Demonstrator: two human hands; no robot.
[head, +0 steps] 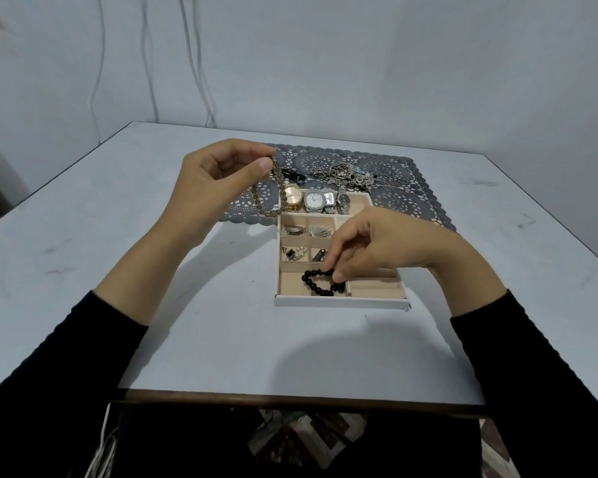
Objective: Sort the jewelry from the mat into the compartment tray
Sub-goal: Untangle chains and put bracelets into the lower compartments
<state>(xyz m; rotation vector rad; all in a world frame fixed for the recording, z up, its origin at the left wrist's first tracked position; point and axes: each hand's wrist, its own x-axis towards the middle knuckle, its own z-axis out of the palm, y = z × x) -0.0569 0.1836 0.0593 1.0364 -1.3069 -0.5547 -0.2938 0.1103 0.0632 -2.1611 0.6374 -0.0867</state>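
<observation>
Pinching a brown bead bracelet (266,205) between thumb and curled fingers, the left hand (214,181) holds it in the air above the left edge of the mat (404,201), and the loop hangs down freely. The right hand (377,243) pinches a black bead bracelet (320,282) with its fingertips. This bracelet lies low in the front of the tray (339,301) and seems to cross a divider there. The tray stands on the table (118,201) just in front of the mat, with three watches (316,200) in its far row. A tangled pile of silver jewelry (353,174) waits on the mat.

One risk is likely: if the right hand lets go now, the black beads may rest on the divider and not settle in one compartment. The hanging brown loop could also swing and catch a watch when lowered. The right hand covers the compartments in the middle right of the tray, so their content is unknown. The pieces in the pile are too small to tell apart.
</observation>
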